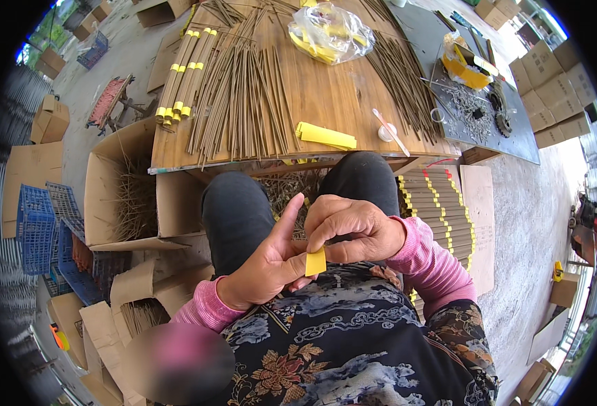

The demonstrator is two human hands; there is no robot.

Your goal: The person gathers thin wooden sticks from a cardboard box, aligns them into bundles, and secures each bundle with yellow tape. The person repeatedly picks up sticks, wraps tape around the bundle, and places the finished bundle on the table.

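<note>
A small yellow paper strip (316,262) is held over my lap between both hands. My right hand (356,230) pinches its upper end between thumb and bent fingers. My left hand (271,262) steadies the strip's left edge with the thumb, index finger pointing up and the other fingers partly hidden underneath. Whether anything else lies inside the grip cannot be seen. On the table's near edge in front of me is a stack of yellow paper strips (325,136). To its right stands a small white pot (387,132) with a flat stick (391,134) across it.
Loose thin brown sticks (244,101) cover the wooden table (342,95), left of a plastic bag (331,34). Yellow-banded bundles (183,74) lie at the far left. Below right are stacked banded bundles (437,210). A cardboard box (122,183) stands by my left knee.
</note>
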